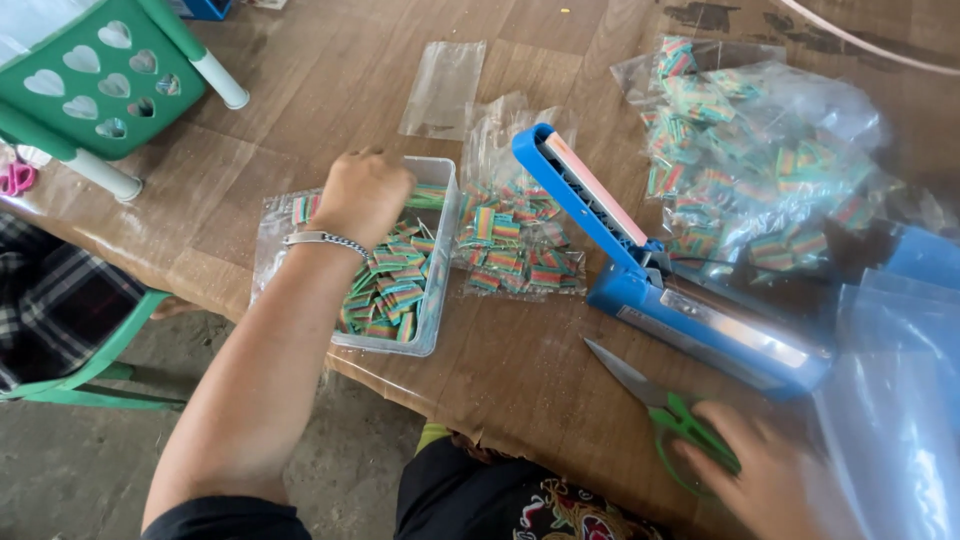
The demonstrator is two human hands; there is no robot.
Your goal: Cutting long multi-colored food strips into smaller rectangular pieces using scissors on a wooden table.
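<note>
My left hand (362, 195) reaches into a clear plastic tub (437, 300) full of several rainbow-striped candy pieces (390, 290); its fingers curl down among them, so what they grip is hidden. A bracelet circles that wrist. My right hand (765, 470) rests at the table's near edge on the green handles of a pair of scissors (665, 410), blades pointing up-left. Between the hands stands a blue heat sealer (640, 265) with its arm raised.
Small sealed bags of the same candy (515, 240) lie beside the tub. A large clear bag of candy (745, 160) sits at the back right, empty clear bags (890, 400) at the right. A green stool (95, 85) stands at the top left.
</note>
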